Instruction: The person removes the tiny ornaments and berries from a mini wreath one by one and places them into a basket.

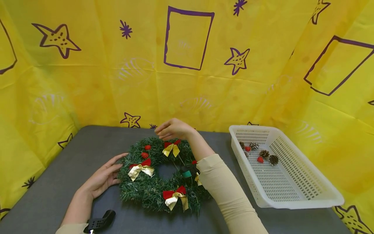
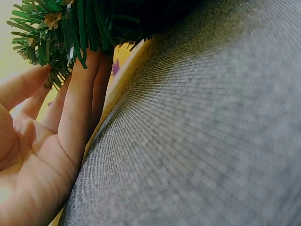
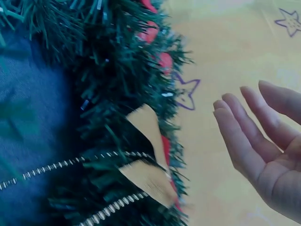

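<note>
A green tinsel wreath [image 1: 159,187] lies on the dark table, trimmed with red-and-gold bows [image 1: 141,169] and red berries [image 1: 144,155] on its left upper part. My left hand [image 1: 102,178] touches the wreath's left edge. In the left wrist view, its fairly straight fingers [image 2: 77,103] reach to the tinsel, their tips partly hidden. Just beyond the wreath's far side, my right hand [image 1: 174,128] hovers near the top bow with relaxed fingers and holds nothing. The right wrist view shows beaded strings [image 3: 51,167] running to a gold bow [image 3: 149,132].
To the right stands a white plastic basket [image 1: 292,204] holding several pine cones [image 1: 273,159] and red berries [image 1: 260,159]. A yellow patterned cloth [image 1: 140,91] hangs behind the dark table [image 1: 87,149]. My right forearm [image 1: 228,191] covers the wreath's right side.
</note>
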`<state>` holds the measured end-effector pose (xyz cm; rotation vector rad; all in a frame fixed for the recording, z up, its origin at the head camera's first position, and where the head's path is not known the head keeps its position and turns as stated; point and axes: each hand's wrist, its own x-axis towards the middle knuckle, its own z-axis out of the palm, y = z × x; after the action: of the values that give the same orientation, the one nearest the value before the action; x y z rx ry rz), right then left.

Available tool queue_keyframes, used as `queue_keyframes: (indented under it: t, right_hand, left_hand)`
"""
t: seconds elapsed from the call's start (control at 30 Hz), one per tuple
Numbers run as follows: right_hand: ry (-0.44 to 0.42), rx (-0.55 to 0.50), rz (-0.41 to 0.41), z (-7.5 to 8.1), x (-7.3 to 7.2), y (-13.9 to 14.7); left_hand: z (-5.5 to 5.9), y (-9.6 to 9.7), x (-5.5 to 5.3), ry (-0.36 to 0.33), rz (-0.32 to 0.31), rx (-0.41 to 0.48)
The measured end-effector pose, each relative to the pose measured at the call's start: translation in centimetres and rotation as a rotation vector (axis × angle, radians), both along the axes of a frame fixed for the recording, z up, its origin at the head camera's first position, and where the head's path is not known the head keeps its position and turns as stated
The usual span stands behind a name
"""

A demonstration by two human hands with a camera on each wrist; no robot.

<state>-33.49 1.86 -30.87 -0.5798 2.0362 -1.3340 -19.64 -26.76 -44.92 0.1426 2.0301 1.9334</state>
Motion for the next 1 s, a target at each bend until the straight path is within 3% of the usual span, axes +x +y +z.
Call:
queue_keyframes:
  t: [0.57,0.77,1.0]
  right_hand:
    - [-0.089,0.040,0.002,-2.8,-0.4,-2.9]
    - [-0.042,0.116,0.001,-3.6,-0.2,-3.5]
    - [-0.001,0.132,0.000,-4.0,0.1,-4.1]
  left_hand:
    - [0.0,0.2,-0.1,-0.037,0.000,0.030]
    - [-0.1,0.2,-0.1,-0.022,-0.014,0.048]
    - [0.0,0.2,-0.2,-0.032,-0.007,0.049]
